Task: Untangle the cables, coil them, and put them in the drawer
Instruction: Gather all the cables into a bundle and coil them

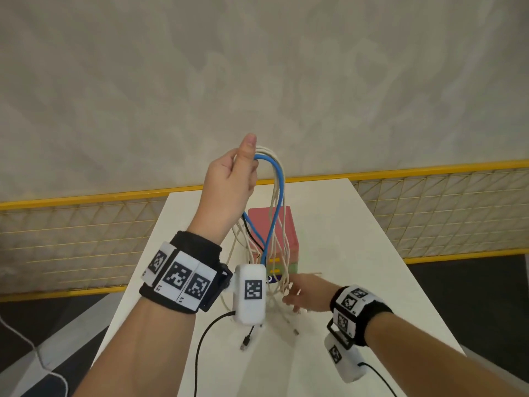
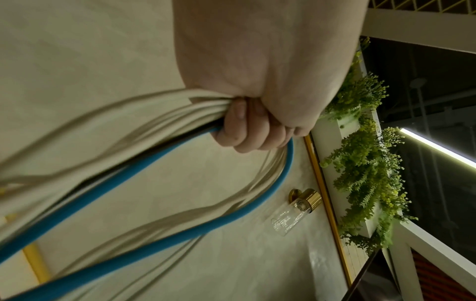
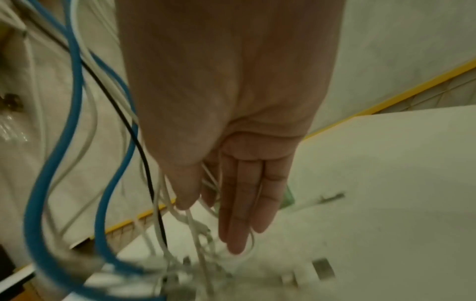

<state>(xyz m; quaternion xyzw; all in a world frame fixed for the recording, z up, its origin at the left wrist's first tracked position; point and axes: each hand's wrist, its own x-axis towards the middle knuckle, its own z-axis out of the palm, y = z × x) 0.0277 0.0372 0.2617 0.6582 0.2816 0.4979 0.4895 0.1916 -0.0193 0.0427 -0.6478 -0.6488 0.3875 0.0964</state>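
My left hand [image 1: 232, 176] is raised high over the white table [image 1: 357, 239] and grips the top of a bundle of cables [image 1: 274, 224]: a blue cable [image 2: 159, 240], several white ones and a thin black one, all hanging in long loops. Their fingers [image 2: 247, 130] curl round the bundle. Low down, my right hand [image 1: 303, 293] reaches among the dangling white strands with straight fingers [image 3: 247, 203]; thin white cables [image 3: 195, 224] pass beside them. Plug ends [image 1: 294, 330] trail on the table. Behind the loops stands the small drawer unit [image 1: 286, 230], pink on top with yellow handles.
A yellow-framed mesh fence [image 1: 429, 213] runs behind the table, with a pale wall [image 1: 257, 67] above it. A black wrist-camera lead [image 1: 206, 339] hangs by the left forearm. In the left wrist view a gold wall lamp [image 2: 298, 207] and hanging green plants [image 2: 365, 163] appear.
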